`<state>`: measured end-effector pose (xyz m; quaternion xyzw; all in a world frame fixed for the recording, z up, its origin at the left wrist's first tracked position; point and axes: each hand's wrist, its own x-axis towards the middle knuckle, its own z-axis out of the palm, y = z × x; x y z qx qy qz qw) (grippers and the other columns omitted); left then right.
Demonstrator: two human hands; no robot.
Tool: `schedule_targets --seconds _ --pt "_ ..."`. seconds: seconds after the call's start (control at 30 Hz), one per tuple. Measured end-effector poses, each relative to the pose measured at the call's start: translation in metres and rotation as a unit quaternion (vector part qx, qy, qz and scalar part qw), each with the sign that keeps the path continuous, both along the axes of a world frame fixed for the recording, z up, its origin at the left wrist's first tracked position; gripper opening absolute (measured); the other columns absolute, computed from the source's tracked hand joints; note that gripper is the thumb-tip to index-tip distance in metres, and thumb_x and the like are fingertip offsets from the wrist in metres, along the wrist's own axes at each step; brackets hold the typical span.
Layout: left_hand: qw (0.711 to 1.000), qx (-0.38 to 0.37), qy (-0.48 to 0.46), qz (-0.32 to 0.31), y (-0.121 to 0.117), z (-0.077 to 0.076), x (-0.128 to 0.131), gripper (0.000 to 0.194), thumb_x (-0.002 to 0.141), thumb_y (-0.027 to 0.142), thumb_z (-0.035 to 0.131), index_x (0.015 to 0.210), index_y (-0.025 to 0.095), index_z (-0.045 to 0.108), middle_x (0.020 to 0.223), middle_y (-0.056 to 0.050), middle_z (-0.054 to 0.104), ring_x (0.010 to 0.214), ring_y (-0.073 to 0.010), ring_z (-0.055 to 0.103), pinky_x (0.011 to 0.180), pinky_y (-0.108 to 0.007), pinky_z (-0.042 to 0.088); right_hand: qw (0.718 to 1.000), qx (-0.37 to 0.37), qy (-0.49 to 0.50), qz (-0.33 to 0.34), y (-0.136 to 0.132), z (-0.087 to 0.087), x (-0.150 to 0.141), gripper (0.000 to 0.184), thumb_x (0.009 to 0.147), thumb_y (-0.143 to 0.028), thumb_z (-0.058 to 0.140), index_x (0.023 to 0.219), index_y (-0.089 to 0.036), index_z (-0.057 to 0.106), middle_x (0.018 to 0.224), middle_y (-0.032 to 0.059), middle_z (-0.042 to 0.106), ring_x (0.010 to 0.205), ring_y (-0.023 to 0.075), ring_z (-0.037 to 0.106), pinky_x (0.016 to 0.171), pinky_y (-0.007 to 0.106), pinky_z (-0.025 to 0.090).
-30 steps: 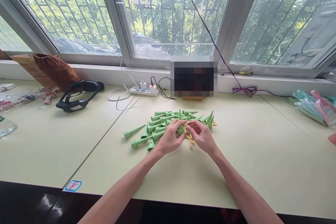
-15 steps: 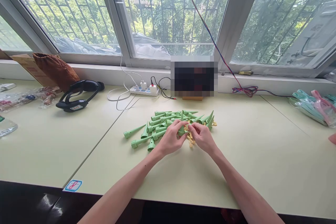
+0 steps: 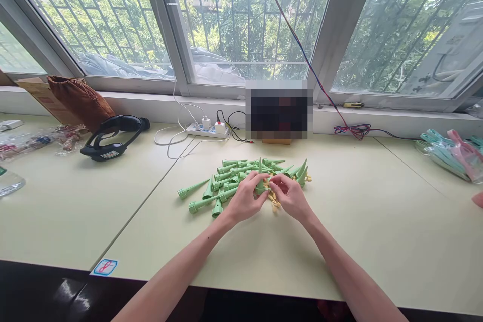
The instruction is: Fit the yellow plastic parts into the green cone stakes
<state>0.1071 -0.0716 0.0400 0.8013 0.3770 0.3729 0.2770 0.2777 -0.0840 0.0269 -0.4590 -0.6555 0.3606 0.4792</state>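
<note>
Spike (image 3: 259, 186) is being pinched by left hand (image 3: 246, 197), slippage being risked by fingertip hold; beside spike, right hand (image 3: 293, 198) nearly closed, contents unclear.

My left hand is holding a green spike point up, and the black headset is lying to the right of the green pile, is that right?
Not quite: the head view shows the black headset lying to the left of the green pile. Your left hand is holding a green spike point up.
</note>
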Motion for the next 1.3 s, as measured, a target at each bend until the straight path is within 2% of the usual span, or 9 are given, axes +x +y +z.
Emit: schedule_targets --seconds 0.2,0.43,0.53,0.67,0.77,1.03,1.17,1.3 --pt "1.000 0.015 0.001 -0.015 -0.0014 0.0001 0.0003 0.031 0.088 0.019 0.055 0.119 0.023 0.056 0.101 -0.005 0.053 0.074 -0.0133 0.055 0.063 -0.026 0.051 0.999 -0.010 -0.026 -0.019 0.0005 -0.0010 0.0005 0.036 0.093 -0.050 0.049 0.075 -0.020 0.056 0.056 -0.0024 0.047 0.050 0.0139 0.043 0.049 0.027 0.036" --pt "1.000 0.015 -0.001 -0.021 -0.0019 0.0000 0.0012 0.031 0.088 0.018 0.054 0.119 0.023 0.056 0.101 -0.005 0.052 0.072 -0.0121 0.054 0.061 -0.024 0.050 0.998 -0.010 -0.047 -0.030 0.0012 -0.0014 0.0009 0.043 0.093 -0.052 0.047 0.065 -0.020 0.048 0.052 -0.0030 0.045 0.049 0.0123 0.040 0.048 0.026 0.033" --pt "1.000 0.017 0.003 -0.016 -0.0015 0.0004 0.0011 0.031 0.088 0.017 0.055 0.118 0.023 0.056 0.102 -0.005 0.052 0.069 -0.0113 0.053 0.062 -0.024 0.050 0.999 -0.014 -0.034 -0.025 0.0008 -0.0009 0.0005 0.041 0.093 -0.052 0.048 0.069 -0.020 0.053 0.055 -0.0027 0.046 0.050 0.0126 0.042 0.048 0.026 0.035" --pt "1.000 0.023 0.011 -0.003 -0.0012 0.0010 0.0007 0.032 0.088 0.016 0.055 0.119 0.023 0.056 0.101 -0.005 0.053 0.071 -0.0120 0.053 0.063 -0.025 0.049 1.000 -0.008 0.001 0.004 -0.0009 0.0006 0.0003 0.031 0.091 -0.050 0.054 0.088 -0.019 0.060 0.068 0.0000 0.055 0.056 0.0140 0.049 0.051 0.026 0.039" --pt "1.000 0.025 0.012 -0.002 -0.0015 0.0010 0.0006 0.032 0.087 0.016 0.055 0.119 0.023 0.056 0.101 -0.005 0.053 0.073 -0.0129 0.054 0.062 -0.024 0.048 1.000 -0.004 0.002 0.013 -0.0017 0.0010 0.0004 0.028 0.091 -0.047 0.055 0.089 -0.020 0.059 0.068 -0.0001 0.055 0.056 0.0142 0.048 0.051 0.026 0.039" --pt "0.999 0.036 0.011 -0.016 -0.0015 -0.0011 0.0009 0.033 0.088 0.017 0.054 0.120 0.024 0.056 0.100 -0.005 0.053 0.070 -0.0122 0.053 0.059 -0.025 0.050 0.999 -0.009 -0.044 -0.009 -0.0005 0.0008 0.0014 0.034 0.093 -0.048 0.049 0.075 -0.020 0.055 0.056 -0.0026 0.048 0.051 0.0136 0.043 0.049 0.026 0.034" --pt "0.999 0.043 0.014 -0.020 -0.0016 -0.0024 0.0009 0.033 0.088 0.016 0.055 0.119 0.024 0.057 0.099 -0.005 0.053 0.076 -0.0145 0.055 0.060 -0.025 0.050 0.997 0.009 -0.077 -0.021 0.0009 -0.0007 0.0014 0.044 0.095 -0.051 0.043 0.063 -0.020 0.045 0.053 -0.0031 0.043 0.050 0.0124 0.039 0.049 0.026 0.031" --pt "0.999 0.046 0.017 -0.020 -0.0017 -0.0024 0.0012 0.032 0.087 0.016 0.055 0.118 0.024 0.057 0.097 -0.005 0.053 0.079 -0.0153 0.055 0.065 -0.026 0.051 0.996 0.017 -0.082 -0.026 0.0020 -0.0022 0.0008 0.049 0.096 -0.052 0.042 0.059 -0.020 0.037 0.053 -0.0038 0.036 0.050 0.0112 0.033 0.048 0.026 0.026"
